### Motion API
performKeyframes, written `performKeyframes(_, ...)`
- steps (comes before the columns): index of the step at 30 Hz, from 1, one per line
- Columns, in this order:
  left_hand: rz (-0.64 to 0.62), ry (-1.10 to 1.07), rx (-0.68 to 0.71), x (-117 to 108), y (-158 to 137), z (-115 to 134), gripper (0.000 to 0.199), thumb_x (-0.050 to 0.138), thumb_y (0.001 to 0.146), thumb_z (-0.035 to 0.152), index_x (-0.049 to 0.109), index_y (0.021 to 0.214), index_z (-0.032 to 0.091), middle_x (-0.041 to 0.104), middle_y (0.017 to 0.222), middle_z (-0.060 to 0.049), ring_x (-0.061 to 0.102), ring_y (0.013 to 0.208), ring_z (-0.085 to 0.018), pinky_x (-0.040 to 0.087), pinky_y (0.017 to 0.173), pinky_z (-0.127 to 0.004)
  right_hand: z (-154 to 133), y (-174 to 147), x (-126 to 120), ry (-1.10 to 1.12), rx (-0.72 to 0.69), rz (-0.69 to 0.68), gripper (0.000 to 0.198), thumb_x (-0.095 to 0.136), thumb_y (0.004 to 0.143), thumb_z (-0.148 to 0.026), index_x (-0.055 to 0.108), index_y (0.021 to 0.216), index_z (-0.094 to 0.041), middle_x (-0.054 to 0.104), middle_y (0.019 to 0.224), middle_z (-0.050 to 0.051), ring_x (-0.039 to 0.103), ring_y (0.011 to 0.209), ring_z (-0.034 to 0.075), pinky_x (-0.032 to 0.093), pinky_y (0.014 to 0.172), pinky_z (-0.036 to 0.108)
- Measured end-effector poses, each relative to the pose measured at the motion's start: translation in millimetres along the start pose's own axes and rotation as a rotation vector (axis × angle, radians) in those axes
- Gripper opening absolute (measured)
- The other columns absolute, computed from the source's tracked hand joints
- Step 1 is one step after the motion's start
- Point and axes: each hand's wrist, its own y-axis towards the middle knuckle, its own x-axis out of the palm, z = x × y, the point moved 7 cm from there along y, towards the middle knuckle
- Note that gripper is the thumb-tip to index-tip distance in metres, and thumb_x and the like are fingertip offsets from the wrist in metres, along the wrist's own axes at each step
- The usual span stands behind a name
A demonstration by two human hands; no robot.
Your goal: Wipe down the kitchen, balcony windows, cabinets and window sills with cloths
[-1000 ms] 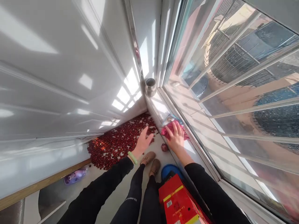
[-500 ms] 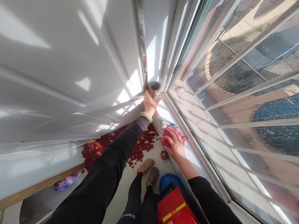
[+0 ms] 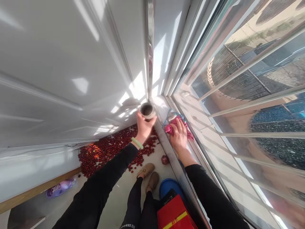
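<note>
My left hand (image 3: 144, 128), with a pale green bangle on the wrist, is closed around a round cup (image 3: 146, 109) with a pale rim and a dark inside. The cup is held off the sill, in front of the white cabinet door. On the windowsill (image 3: 160, 102) my right hand (image 3: 179, 136) grips a crumpled pink cloth (image 3: 190, 133), fingers bent over it. A light blue and white bundle (image 3: 172, 116) lies against the cloth's far side; I cannot make out what it is.
Many dark red fruits (image 3: 114, 143) lie spread over the floor below. By my shoes stand a blue tub (image 3: 169, 187) and a red box (image 3: 175, 213). A purple bottle (image 3: 60, 187) lies at lower left. The barred window (image 3: 221, 127) runs along the right.
My left hand has lifted the cup from the sill corner and drawn it nearer and to the left. My right hand has shifted slightly forward with the pink cloth.
</note>
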Motion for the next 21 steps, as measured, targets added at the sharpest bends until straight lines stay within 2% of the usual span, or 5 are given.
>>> performKeyframes(5, 0.100, 0.223, -0.077, -103, -100, -9, 0.083, 0.089, 0.077, 0.040, 0.045, 0.147, 0.025, 0.058, 0.152, -0.016, 0.059, 0.142, -0.033, 0.044, 0.125, -0.050, -27, 128, 48, 0.070, 0.002, 0.050, 0.044, 0.054, 0.087, -0.014, 0.066, 0.130, -0.014, 0.050, 0.163, 0.019, 0.037, 0.154, 0.037, 0.027, 0.129, 0.064)
performKeyframes(8, 0.059, 0.359, -0.064, -135, -135, -11, 0.080, 0.085, 0.082, 0.045, 0.046, 0.150, 0.028, 0.054, 0.158, -0.015, 0.054, 0.148, -0.033, 0.042, 0.128, -0.050, -37, 169, 58, 0.177, 0.047, 0.064, 0.038, 0.057, 0.083, -0.012, 0.071, 0.117, -0.013, 0.064, 0.143, 0.021, 0.050, 0.141, 0.039, 0.031, 0.126, 0.064)
performKeyframes(13, 0.045, 0.355, -0.030, -140, -153, -16, 0.077, 0.083, 0.086, 0.044, 0.046, 0.152, 0.029, 0.056, 0.156, -0.014, 0.058, 0.144, -0.032, 0.047, 0.124, -0.050, -62, 121, 31, 0.478, -0.274, -0.178, 0.030, 0.056, 0.084, -0.012, 0.072, 0.108, -0.021, 0.075, 0.122, 0.010, 0.066, 0.122, 0.028, 0.052, 0.111, 0.050)
performKeyframes(17, 0.051, 0.303, 0.011, -130, -156, -19, 0.076, 0.081, 0.089, 0.039, 0.044, 0.154, 0.028, 0.054, 0.158, -0.015, 0.055, 0.148, -0.033, 0.045, 0.124, -0.053, -41, 63, -6, 0.088, -0.205, 0.078, 0.039, 0.062, 0.087, -0.015, 0.071, 0.124, -0.024, 0.054, 0.158, 0.014, 0.048, 0.147, 0.036, 0.040, 0.123, 0.060)
performKeyframes(21, 0.046, 0.317, 0.049, -125, -158, -13, 0.076, 0.083, 0.087, 0.037, 0.046, 0.153, 0.026, 0.056, 0.156, -0.015, 0.056, 0.147, -0.033, 0.044, 0.126, -0.053, -35, 92, 29, -0.122, -0.114, 0.020, 0.049, 0.059, 0.088, -0.014, 0.065, 0.136, -0.017, 0.043, 0.167, 0.020, 0.045, 0.148, 0.039, 0.037, 0.123, 0.063)
